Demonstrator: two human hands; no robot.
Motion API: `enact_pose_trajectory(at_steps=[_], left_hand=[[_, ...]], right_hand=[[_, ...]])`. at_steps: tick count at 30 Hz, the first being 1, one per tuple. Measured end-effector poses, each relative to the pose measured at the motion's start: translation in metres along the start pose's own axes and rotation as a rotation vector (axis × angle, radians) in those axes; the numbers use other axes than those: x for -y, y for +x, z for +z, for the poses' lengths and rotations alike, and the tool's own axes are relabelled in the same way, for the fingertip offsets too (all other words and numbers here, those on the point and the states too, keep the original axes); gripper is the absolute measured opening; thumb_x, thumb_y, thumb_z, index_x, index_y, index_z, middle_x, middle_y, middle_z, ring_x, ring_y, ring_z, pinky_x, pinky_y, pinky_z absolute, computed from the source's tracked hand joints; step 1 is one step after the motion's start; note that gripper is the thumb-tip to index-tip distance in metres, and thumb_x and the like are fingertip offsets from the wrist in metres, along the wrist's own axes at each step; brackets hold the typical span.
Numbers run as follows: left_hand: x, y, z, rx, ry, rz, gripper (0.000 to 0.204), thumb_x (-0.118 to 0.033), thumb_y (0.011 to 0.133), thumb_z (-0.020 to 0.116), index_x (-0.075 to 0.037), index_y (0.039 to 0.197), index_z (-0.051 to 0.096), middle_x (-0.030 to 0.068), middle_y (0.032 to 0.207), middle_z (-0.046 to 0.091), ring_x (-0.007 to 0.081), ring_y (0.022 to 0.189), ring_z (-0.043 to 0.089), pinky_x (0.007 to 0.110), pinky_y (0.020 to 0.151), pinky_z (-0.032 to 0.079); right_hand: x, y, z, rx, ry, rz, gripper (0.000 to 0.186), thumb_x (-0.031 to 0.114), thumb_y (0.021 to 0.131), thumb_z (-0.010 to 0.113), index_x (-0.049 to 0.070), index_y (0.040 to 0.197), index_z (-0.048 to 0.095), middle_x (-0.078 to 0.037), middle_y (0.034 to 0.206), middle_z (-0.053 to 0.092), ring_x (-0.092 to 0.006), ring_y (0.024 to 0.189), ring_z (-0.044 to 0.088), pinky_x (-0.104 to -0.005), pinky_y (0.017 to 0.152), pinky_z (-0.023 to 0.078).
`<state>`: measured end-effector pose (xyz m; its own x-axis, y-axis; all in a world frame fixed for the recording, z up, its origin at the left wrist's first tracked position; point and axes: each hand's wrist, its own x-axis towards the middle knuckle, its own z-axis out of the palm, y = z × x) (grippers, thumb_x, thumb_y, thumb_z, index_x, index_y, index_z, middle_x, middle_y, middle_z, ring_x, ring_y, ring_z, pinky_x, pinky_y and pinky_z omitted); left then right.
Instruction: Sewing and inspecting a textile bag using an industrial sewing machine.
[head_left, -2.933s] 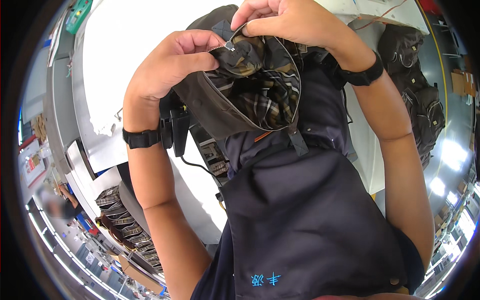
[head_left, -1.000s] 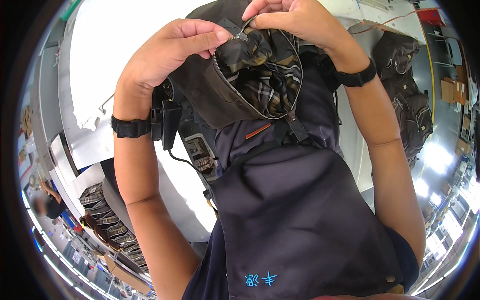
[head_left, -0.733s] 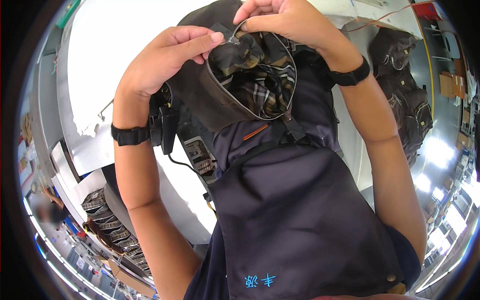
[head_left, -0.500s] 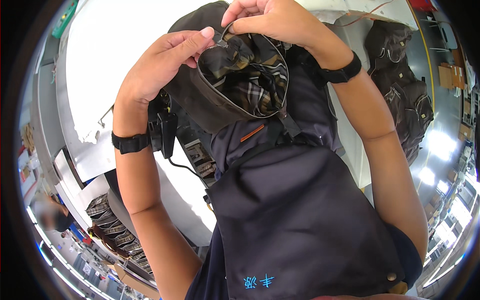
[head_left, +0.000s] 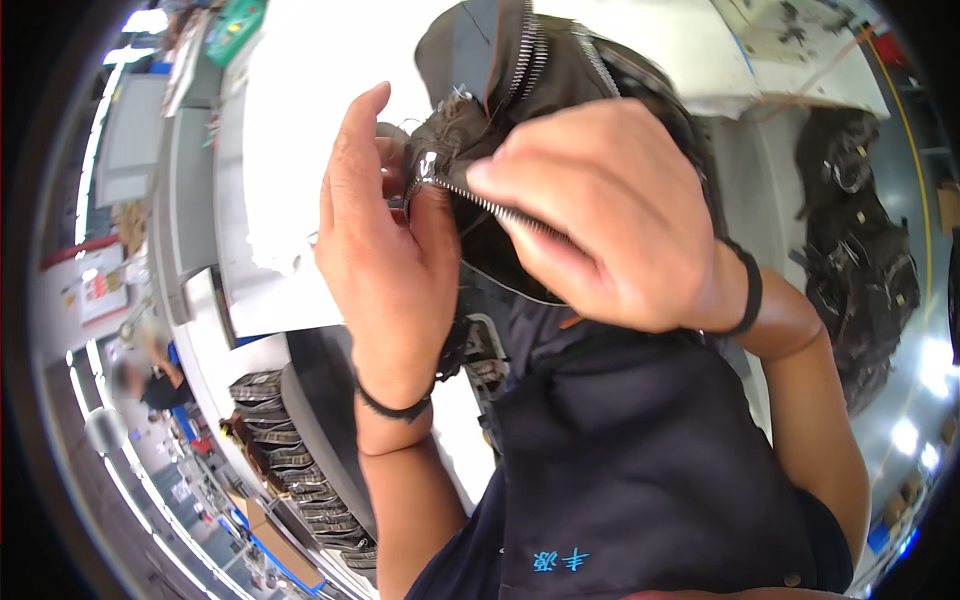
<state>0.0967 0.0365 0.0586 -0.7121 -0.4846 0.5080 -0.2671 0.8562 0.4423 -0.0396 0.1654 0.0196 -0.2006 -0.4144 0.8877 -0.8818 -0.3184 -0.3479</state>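
Dark cloth bag (head_left: 565, 65), 1: probably soft, light; best held along zip (head_left: 488, 206). Left hand (head_left: 385, 245) pinches zip; right hand (head_left: 625, 220) grips zip.

Rumpled dark brown bag (head_left: 568, 80), silver-toothed zipper (head_left: 485, 205) aslant and taut, close to black apron (head_left: 640, 450).

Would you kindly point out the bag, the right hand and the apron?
Bag (head_left: 568, 75): head view, dark outer panel.
Right hand (head_left: 615, 220): head view, back of the hand.
Apron (head_left: 640, 440): head view, dark front.
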Motion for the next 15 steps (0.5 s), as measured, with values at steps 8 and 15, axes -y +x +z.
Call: enact_pose_trajectory(at_steps=[8, 15], left_hand=[[0.031, 0.022, 0.016, -0.185, -0.140, 0.025, 0.056, 0.007, 0.087, 0.048, 0.005, 0.143, 0.052, 0.0211, 0.111, 0.070, 0.0356, 0.102, 0.069, 0.041, 0.096, 0.053], [0.057, 0.044, 0.022, 0.375, -0.950, -0.292, 0.047, -0.021, 0.104, 0.066, 0.005, 0.142, 0.055, 0.0059, 0.107, 0.068, 0.0068, 0.085, 0.058, 0.022, 0.073, 0.047]], right_hand=[[0.000, 0.000, 0.030, 0.090, -0.222, 0.050, 0.050, 0.002, 0.074, 0.068, 0.001, 0.123, 0.069, -0.011, 0.120, 0.067, -0.0290, 0.113, 0.064, -0.0448, 0.100, 0.050], [-0.054, -0.018, 0.022, 0.082, 0.044, 0.250, 0.041, -0.012, 0.083, 0.060, 0.000, 0.121, 0.068, -0.015, 0.110, 0.069, -0.0333, 0.098, 0.067, -0.0399, 0.085, 0.056]])
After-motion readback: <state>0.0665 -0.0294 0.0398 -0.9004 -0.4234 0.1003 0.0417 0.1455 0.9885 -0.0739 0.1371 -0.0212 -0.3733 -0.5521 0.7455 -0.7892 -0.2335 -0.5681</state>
